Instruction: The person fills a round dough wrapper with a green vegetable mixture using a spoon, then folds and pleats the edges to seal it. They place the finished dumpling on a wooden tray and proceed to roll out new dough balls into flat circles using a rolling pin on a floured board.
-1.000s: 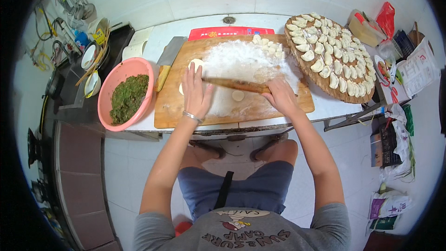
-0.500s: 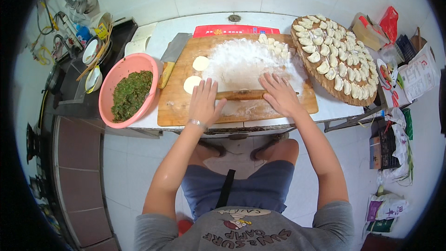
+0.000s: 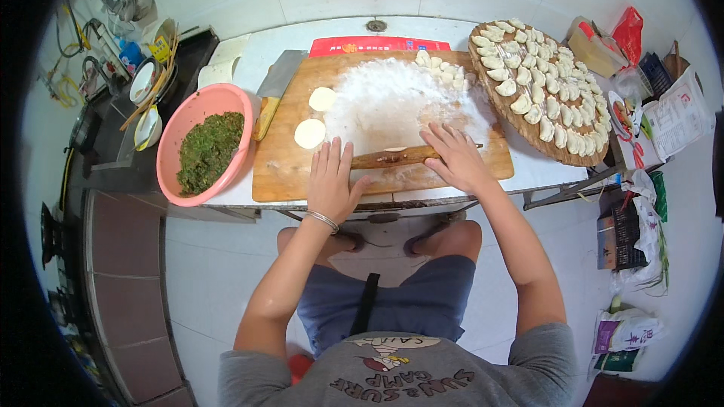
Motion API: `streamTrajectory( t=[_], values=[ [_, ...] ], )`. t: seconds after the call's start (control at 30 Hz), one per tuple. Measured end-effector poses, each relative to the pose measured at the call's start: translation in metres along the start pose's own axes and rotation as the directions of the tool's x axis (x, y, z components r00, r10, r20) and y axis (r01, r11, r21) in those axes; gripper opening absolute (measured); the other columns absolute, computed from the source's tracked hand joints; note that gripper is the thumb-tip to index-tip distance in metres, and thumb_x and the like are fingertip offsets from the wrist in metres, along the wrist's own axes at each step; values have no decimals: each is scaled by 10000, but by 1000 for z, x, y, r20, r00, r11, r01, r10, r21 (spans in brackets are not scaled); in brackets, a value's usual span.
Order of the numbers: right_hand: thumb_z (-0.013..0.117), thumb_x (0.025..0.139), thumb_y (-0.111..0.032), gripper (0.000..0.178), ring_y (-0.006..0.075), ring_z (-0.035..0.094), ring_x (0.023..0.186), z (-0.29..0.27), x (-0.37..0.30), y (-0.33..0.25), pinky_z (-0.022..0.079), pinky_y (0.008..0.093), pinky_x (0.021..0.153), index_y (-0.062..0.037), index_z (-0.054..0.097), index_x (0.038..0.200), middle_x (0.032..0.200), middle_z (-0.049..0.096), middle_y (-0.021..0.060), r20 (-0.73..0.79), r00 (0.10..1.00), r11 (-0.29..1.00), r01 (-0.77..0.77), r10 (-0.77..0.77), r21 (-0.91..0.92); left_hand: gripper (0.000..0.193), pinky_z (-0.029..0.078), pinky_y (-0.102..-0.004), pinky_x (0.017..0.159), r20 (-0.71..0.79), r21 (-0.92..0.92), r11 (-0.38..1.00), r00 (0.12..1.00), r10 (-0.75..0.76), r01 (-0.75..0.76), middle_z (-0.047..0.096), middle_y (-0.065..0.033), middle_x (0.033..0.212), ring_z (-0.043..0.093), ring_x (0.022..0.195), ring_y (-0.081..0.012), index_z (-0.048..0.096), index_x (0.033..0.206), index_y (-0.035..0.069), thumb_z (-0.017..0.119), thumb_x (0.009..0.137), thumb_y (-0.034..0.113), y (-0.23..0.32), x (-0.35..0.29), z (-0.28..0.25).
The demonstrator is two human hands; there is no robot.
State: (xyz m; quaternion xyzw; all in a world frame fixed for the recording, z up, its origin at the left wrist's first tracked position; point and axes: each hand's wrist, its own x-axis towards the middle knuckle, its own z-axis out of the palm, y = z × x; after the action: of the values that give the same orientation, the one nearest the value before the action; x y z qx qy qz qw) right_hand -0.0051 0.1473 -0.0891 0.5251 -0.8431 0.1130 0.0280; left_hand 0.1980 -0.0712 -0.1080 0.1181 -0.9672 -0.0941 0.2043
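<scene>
A wooden rolling pin (image 3: 391,157) lies crosswise near the front of the floured wooden board (image 3: 290,173). My left hand (image 3: 332,181) rests flat on its left end, fingers stretched. Over the right end, my right hand (image 3: 457,160) lies palm down with fingers spread. A small pale edge of dough (image 3: 395,149) shows beneath the pin; the pin hides the rest. Beside my left fingertips is a round dough wrapper (image 3: 310,133), with another wrapper (image 3: 322,99) behind it. Several dough pieces (image 3: 445,71) sit at the board's back right in the flour (image 3: 385,98).
Left of the board stands a pink bowl (image 3: 170,143) of chopped green filling (image 3: 211,151). A cleaver (image 3: 280,75) lies between them, overlapping the board's edge. A round tray (image 3: 490,79) of dumplings stands at the back right. Red scissors (image 3: 637,154) lie farther right.
The pin tilts slightly now, its right end farther from me, and a dough edge shows behind it. My left hand has shifted slightly toward me; the right remains on the pin.
</scene>
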Motion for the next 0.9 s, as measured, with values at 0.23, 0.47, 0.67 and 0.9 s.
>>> streamTrajectory(
  t=[0.23, 0.47, 0.67, 0.9],
  values=[
    [600, 902, -406, 334, 312, 608, 912, -5, 23, 17, 479, 420, 740, -92, 639, 1009, 1000, 627, 76, -176, 984, 987, -5, 34, 163, 608, 273, -484, 1110, -132, 120, 990, 990, -53, 69, 432, -234, 1414, 362, 1329, -404, 443, 1383, 8, 522, 944, 422, 0, 46, 4],
    [549, 945, -376, 351, 321, 627, 785, -1, 4, 28, 479, 408, 683, -42, 645, 903, 786, 634, 128, -91, 952, 885, -232, 292, 405, 387, 463, -382, 903, -53, -448, 880, 977, -205, 160, 587, -162, 1136, 563, 1014, -282, 535, 1144, -47, 688, 854, 159, 42, 58, -2],
    [525, 962, -366, 356, 279, 631, 724, 0, -1, 32, 469, 393, 658, -37, 638, 887, 722, 621, 135, 104, 951, 656, -277, 291, 703, 284, 518, -282, 816, 309, -951, -72, 912, -271, 301, 631, -84, 997, 620, 923, -154, 528, 1109, -63, 655, 886, 59, 62, 84, 40],
    [569, 925, -407, 366, 316, 635, 750, -13, -12, 27, 475, 429, 639, -48, 635, 904, 820, 641, 128, -345, 888, 951, -264, 304, 158, 134, 583, -319, 722, 499, -855, 53, 847, -185, 516, 641, -104, 974, 657, 893, -169, 596, 980, -14, 632, 917, 98, 62, 91, 36]
  ],
)
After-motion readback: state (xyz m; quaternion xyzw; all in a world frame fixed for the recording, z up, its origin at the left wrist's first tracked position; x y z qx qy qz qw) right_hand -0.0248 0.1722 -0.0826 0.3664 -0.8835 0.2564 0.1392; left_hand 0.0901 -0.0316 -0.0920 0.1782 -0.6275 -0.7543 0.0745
